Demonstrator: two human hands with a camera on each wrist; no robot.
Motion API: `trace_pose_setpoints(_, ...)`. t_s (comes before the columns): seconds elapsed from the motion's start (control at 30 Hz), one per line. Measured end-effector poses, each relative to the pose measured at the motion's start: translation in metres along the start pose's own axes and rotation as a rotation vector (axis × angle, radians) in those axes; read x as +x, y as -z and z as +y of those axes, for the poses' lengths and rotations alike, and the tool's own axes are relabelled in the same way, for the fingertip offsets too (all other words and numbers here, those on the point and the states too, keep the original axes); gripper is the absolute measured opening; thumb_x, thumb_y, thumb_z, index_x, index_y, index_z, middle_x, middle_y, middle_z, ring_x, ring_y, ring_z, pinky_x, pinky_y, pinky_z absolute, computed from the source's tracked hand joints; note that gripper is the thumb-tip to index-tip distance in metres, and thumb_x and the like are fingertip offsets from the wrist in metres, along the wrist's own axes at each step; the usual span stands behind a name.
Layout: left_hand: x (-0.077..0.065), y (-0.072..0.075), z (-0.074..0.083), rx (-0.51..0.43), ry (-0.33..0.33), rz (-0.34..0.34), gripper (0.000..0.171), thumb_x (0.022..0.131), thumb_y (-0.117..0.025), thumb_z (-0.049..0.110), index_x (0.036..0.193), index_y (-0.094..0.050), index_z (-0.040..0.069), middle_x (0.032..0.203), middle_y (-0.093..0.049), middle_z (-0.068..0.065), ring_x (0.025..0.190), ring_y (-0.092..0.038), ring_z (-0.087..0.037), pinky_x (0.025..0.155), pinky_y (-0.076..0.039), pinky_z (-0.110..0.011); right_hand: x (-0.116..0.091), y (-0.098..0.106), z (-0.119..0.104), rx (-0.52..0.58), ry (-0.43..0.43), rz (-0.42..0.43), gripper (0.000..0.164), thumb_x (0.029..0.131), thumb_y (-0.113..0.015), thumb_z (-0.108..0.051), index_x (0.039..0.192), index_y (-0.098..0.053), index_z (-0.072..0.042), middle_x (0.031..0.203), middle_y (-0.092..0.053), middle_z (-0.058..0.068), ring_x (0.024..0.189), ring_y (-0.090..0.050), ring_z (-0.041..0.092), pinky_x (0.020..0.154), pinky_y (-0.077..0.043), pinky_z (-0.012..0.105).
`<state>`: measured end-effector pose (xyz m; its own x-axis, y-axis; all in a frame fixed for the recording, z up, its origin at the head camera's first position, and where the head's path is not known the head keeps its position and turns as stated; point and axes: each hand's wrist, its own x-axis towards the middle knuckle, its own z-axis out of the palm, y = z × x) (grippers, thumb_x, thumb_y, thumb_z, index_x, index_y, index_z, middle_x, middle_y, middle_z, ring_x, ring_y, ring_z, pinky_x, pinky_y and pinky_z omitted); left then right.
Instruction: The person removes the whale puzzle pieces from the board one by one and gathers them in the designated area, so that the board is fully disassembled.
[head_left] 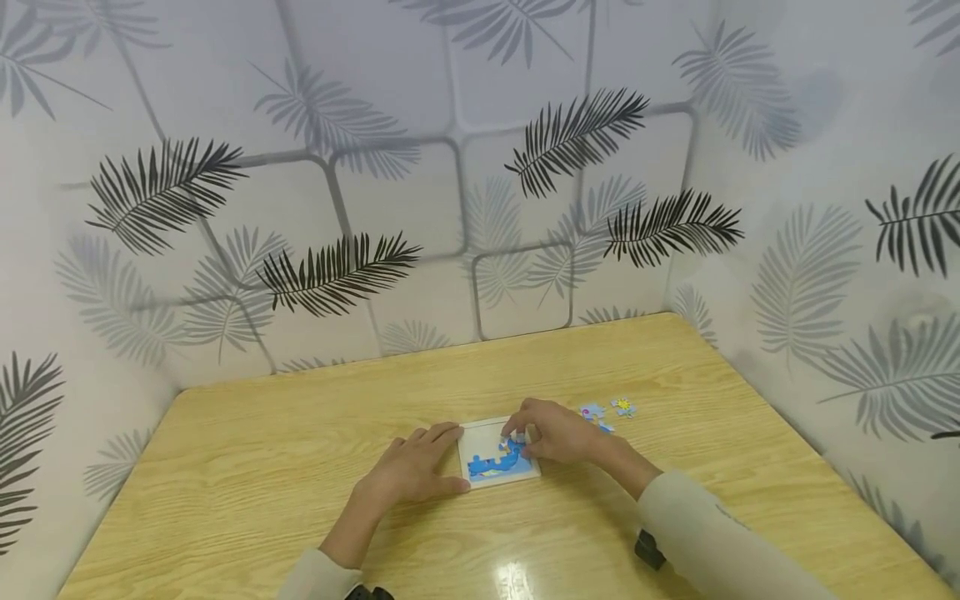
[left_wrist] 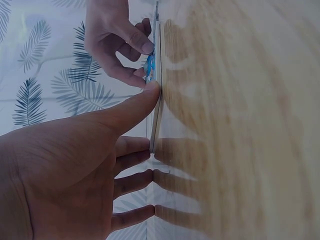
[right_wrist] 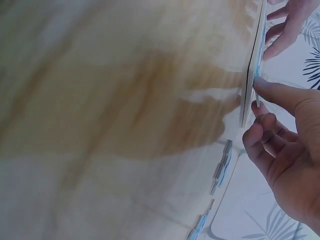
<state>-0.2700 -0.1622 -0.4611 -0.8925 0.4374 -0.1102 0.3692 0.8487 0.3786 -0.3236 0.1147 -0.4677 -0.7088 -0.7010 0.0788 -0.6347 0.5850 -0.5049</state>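
A white-framed jigsaw tray [head_left: 504, 482] lies on the table, its lower part filled with joined blue pieces [head_left: 491, 467] that show a blue animal. My left hand [head_left: 408, 471] rests at the tray's left side, fingers extended, with the thumb on the lower left corner and the forefinger by the upper left one. Over the tray's right side, my right hand [head_left: 561, 432] pinches a blue jigsaw piece [left_wrist: 150, 62] between thumb and fingers, close above the tray. The fingers partly cover that piece, and the remaining fingers of this hand curl loosely.
Several loose jigsaw pieces [head_left: 592, 412] lie to the right of the tray, beyond my right hand; one piece bears a yellow sun [head_left: 623, 406]. The wooden table [head_left: 300, 450] meets a leaf-patterned wall covering [head_left: 420, 208] at its back and right sides.
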Motion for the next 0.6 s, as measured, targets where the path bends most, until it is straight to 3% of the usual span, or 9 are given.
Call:
trace_pose_setpoints(0.13,-0.001,-0.001,0.000,0.005,-0.007,-0.004,0.083,0.093,-0.075,0.048,0.159,-0.041,0.010,0.164,-0.040,-0.010,0.148,-0.038,-0.044,0.116,-0.026,-0.073,-0.001,-0.001,-0.002,-0.061,-0.016,0.005,0.029,0.091,-0.079,-0.007,0.119,-0.077,-0.013,0.109,-0.067,0.006,0.093,-0.063,0.020,0.077,-0.054,0.033)
trace_pose_setpoints(0.27,-0.001,-0.001,0.000,0.004,-0.009,-0.003,0.083,0.093,-0.076,0.047,0.159,-0.041,0.009,0.164,-0.040,-0.010,0.147,-0.039,-0.043,0.116,-0.027,-0.072,-0.005,0.000,-0.001,-0.023,-0.048,0.040,0.025,0.094,-0.075,-0.009,0.118,-0.077,-0.013,0.115,-0.070,0.003,0.106,-0.066,0.023,0.089,-0.056,0.041)
trace_pose_setpoints(0.4,0.000,-0.003,-0.001,0.017,-0.010,-0.006,0.083,0.094,-0.075,0.048,0.160,-0.041,0.011,0.164,-0.039,-0.009,0.148,-0.038,-0.042,0.117,-0.028,-0.070,-0.011,0.008,0.007,0.038,-0.025,0.078,0.023,0.097,-0.071,-0.006,0.118,-0.077,-0.011,0.116,-0.071,0.003,0.084,-0.062,0.016,0.076,-0.055,0.033)
trace_pose_setpoints(0.5,0.001,-0.003,-0.002,0.020,-0.005,-0.009,0.084,0.094,-0.075,0.049,0.160,-0.040,0.012,0.165,-0.038,-0.009,0.148,-0.038,-0.041,0.118,-0.027,-0.069,-0.017,0.017,0.015,0.068,0.008,0.099,0.022,0.097,-0.071,-0.006,0.118,-0.077,-0.011,0.114,-0.071,0.004,0.065,-0.049,0.010,0.060,-0.047,0.027)
trace_pose_setpoints(0.6,0.001,-0.003,-0.002,0.014,0.003,-0.009,0.085,0.093,-0.075,0.050,0.161,-0.040,0.012,0.165,-0.038,-0.008,0.149,-0.037,-0.041,0.118,-0.026,-0.069,-0.024,0.026,0.024,0.089,0.012,0.123,0.023,0.096,-0.074,-0.007,0.118,-0.077,-0.011,0.112,-0.071,0.004,0.057,-0.043,0.006,0.055,-0.042,0.023)
